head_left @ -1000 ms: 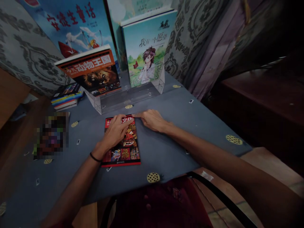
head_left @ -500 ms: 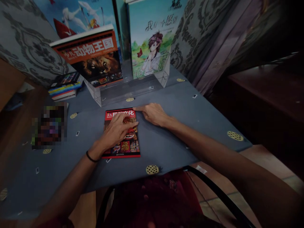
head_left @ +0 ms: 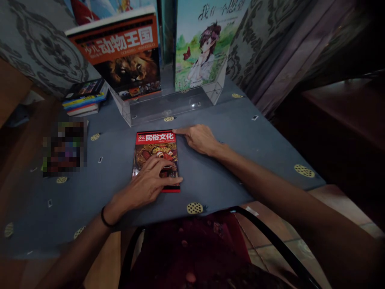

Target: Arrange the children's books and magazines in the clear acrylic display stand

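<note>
A small book [head_left: 156,149] with a red title band and a colourful mask picture lies shut on the table, cover up. Over its lower half rests my left hand [head_left: 152,176], palm down with fingers spread; the thumb reaches past the book's right edge, and part of the picture is hidden. My right hand [head_left: 201,138] is beside the top right corner. Its index finger is stretched out to that corner, while the other fingers are curled and partly out of sight.
Behind the book, a clear acrylic stand [head_left: 168,110] holds a lion-cover book [head_left: 132,72] and a green book [head_left: 198,60]. To the left are a stack of books [head_left: 84,98] and a pixelated item [head_left: 66,148]. The blue tablecloth [head_left: 222,180] ends near my lap.
My left hand has slid down from the upper cover to the lower half, uncovering the title. My right fingertip stays at the top right corner. The whole view has shifted slightly.
</note>
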The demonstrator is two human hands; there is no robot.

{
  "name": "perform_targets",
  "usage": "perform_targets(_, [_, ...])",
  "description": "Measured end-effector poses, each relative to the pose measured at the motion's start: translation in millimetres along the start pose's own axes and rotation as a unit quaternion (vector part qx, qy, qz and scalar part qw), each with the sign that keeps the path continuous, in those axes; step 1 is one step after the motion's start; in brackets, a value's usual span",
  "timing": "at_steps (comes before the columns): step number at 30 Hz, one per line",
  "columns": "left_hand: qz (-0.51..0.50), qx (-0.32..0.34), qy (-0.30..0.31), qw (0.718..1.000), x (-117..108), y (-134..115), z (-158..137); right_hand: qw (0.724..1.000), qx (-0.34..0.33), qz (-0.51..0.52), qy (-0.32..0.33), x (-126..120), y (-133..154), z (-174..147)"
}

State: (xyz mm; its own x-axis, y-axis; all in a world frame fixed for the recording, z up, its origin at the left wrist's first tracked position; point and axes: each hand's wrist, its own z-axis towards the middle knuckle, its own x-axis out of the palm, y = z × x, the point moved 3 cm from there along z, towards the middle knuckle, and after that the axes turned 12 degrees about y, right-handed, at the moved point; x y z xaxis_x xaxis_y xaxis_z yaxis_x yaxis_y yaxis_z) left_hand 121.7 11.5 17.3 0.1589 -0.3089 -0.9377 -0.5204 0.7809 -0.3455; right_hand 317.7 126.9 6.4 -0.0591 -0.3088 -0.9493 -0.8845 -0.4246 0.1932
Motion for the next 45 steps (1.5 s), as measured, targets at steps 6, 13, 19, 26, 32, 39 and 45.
perform_targets(6, [0.006, -0.011, 0.021, 1.0, 6.6, -18.3, -16.1, 1.0, 0.009, 0.002, 0.003, -0.7, 1.9, -0.6])
perform_targets(13, [0.027, -0.044, 0.004, 0.999, 17.8, -25.5, -24.1, 0.998, -0.023, 0.012, -0.054, 4.9, 12.2, -11.2])
perform_targets(19, [0.076, -0.059, -0.019, 0.995, 24.7, -38.5, -31.3, 0.924, -0.343, 0.106, -0.131, 28.0, 55.8, -69.7])
perform_targets(26, [0.087, -0.083, -0.04, 0.992, 22.4, -47.9, -39.3, 0.902, -0.377, 0.176, -0.113, 40.3, 62.7, -109.4])
perform_targets(32, [0.092, -0.134, -0.08, 0.983, 17.8, -38.0, -73.9, 0.907, -0.382, 0.128, -0.123, 41.7, 63.9, -112.4])
perform_targets(39, [0.087, -0.2, -0.135, 0.967, 14.0, -13.0, -123.2, 0.917, -0.368, 0.102, -0.111, 38.5, 70.5, -112.6])
perform_targets(45, [0.066, -0.172, -0.191, 0.964, 14.5, -10.3, -122.1, 0.9, -0.434, 0.046, 0.012, 48.1, 121.1, -97.6])
